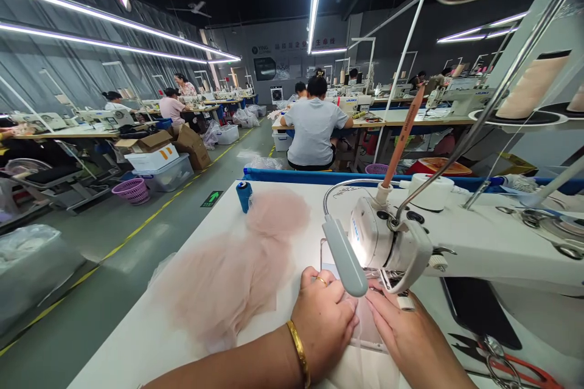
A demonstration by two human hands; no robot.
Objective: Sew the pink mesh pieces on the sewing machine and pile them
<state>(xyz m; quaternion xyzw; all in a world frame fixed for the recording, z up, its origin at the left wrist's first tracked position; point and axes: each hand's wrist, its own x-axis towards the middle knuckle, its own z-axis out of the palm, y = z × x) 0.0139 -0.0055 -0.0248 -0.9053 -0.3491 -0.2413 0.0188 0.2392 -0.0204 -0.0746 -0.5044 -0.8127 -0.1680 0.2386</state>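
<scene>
Here on the white surface point(137, 346), the left hand point(322, 319) is curled tight on sheer cloth point(366, 325) beneath the machine point(469, 237); the right hand point(406, 322) lies just beside it, fingertips hidden, so its grip I can't tell. Over to the left, pink tulle point(219, 289) sprawls loosely, a blue spool point(244, 196) standing at its far end! Right side: a phone point(481, 313) and shears point(474, 351). Out in the room, a person point(314, 130) sits back to us, yellow tape point(143, 225) stripes the floor, and a tube light point(316, 0) blazes overhead.
</scene>
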